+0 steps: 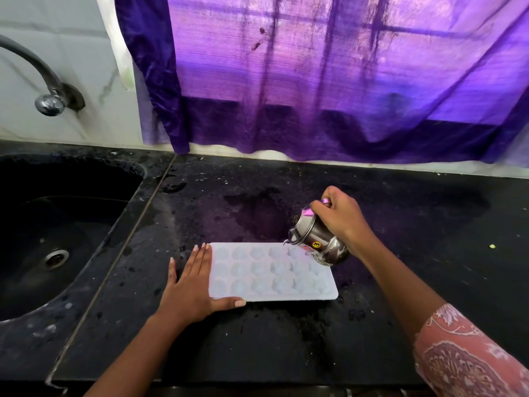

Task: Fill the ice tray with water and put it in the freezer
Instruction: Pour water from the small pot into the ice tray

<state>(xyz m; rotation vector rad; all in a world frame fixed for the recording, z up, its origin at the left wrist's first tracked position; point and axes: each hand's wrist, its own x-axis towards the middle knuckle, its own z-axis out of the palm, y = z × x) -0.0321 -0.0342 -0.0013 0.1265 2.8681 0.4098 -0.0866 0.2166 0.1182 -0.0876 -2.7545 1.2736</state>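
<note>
Pouring is in hand: your right hand (340, 216) grips the tilted steel jug (317, 242) over the ice tray (272, 272), which lies flat on the desk (257, 353); your left hand (190, 285), fingers (201, 257) straight, steadies its left end. Next, probably, walk the spout slowly across each cell.

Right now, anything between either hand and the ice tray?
Nothing visible. The left hand lies flat on the counter, touching the left edge of the ice tray. The right hand holds a steel jug tilted above its far right cells. Freezer not in view.
</note>
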